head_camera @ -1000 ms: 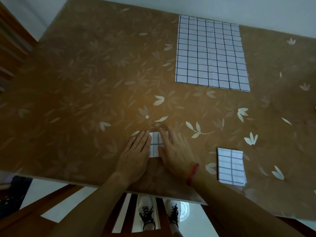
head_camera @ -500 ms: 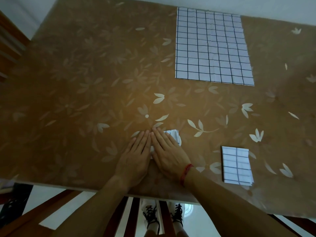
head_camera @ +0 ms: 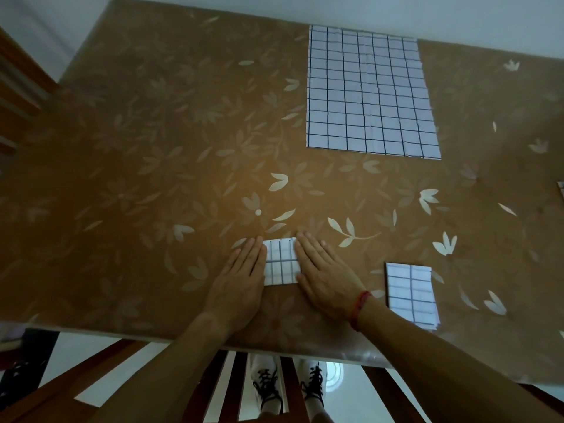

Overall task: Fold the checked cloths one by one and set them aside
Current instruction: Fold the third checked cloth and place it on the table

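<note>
Dim; warm central glow; wide-angle edge distortion.

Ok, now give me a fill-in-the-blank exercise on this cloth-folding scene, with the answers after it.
1. The red band sits on the ____ wrist.
2. The small folded cloth lies ____ the left hand and the right hand.
3. The large unfolded cloth lies at the ____ edge of the table.
Missing words: right; between; far.
</note>
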The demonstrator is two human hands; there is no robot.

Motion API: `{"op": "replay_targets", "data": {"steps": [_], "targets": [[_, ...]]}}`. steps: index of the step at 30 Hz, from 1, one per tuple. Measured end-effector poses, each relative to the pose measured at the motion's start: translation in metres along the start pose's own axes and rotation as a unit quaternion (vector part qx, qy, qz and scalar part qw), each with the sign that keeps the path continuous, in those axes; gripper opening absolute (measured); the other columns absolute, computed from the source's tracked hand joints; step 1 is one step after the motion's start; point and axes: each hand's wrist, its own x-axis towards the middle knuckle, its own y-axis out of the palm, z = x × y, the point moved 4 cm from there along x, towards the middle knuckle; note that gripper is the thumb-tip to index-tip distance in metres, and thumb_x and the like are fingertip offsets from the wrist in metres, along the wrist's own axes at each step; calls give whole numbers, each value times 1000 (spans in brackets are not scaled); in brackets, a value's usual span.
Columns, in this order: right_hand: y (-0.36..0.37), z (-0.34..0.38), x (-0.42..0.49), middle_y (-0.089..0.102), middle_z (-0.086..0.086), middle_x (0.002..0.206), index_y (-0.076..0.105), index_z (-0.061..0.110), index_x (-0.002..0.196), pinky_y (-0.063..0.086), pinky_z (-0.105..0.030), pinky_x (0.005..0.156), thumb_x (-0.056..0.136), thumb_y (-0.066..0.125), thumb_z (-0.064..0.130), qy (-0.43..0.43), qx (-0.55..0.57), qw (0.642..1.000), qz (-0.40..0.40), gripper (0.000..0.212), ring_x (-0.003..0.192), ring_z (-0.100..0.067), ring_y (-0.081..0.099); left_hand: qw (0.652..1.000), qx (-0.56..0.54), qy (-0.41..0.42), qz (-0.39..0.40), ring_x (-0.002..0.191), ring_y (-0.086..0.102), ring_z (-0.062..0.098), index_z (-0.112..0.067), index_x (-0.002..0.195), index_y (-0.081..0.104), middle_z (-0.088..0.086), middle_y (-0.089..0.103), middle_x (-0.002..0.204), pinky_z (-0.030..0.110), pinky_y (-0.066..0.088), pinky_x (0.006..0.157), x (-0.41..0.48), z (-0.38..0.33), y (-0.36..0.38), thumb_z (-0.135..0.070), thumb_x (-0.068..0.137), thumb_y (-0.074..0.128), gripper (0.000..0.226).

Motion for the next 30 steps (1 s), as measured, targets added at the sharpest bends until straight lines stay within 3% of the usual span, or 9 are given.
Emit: {"op": "replay_targets", "data": {"steps": [5,8,10,13,19,23,27,30], "targets": [[-12,2,5,47,-17,143,47,0,137,36,-43,109,89,53,36,-3,12,1000,-17,61,132,-30,46,1000,-21,-9,-3,135,41,27,-2,136,46,15,47,142,41,25,110,6,0,-11,-25,91,39,51],[-24,2,12,49,-14,140,46,3,138,43,-44,105,80,62,37,-6,27,999,-17,69,127,-30,50,995,-88,-31,-18,126,50,29,-3,130,52,13,54,133,41,39,105,13,-2,-21,-18,86,55,47],[-30,1,18,41,-12,145,35,8,145,38,-42,107,82,57,40,-10,35,999,4,73,129,-29,43,990,-131,-47,-23,118,50,23,-7,129,52,8,55,127,35,43,100,20,-3,-30,-14,81,64,49],[-35,-2,29,39,-8,140,27,13,148,36,-40,105,80,59,44,-20,26,999,21,82,124,-27,40,988,-140,-53,-22,110,46,18,-14,126,50,1,52,119,26,38,92,35,-2,-39,-17,78,66,51],[-43,-4,44,47,-5,116,36,19,140,39,-37,96,73,66,41,-19,29,999,25,77,105,-24,44,980,-144,-137,27,108,43,16,-21,114,50,-4,49,113,30,40,93,59,6,-37,-21,77,67,41],[-44,-4,47,46,-5,112,41,23,134,38,-36,92,70,69,44,-15,25,999,35,73,102,-23,43,962,-202,-180,23,100,45,17,-16,101,62,-1,49,101,26,40,80,65,4,-43,-12,78,64,24],[-50,-3,40,50,-7,104,59,21,118,43,-40,87,78,59,48,-15,26,999,15,48,95,-25,45,925,-316,-209,13,73,51,13,-7,81,61,1,55,80,14,37,54,61,0,-46,-3,79,61,5],[-60,-1,38,55,-5,86,69,17,88,50,-42,71,88,39,40,-12,48,998,-37,38,80,-23,49,902,-376,-211,14,69,59,16,-14,76,60,2,62,72,29,49,58,54,-1,-49,-7,81,63,9]]}}
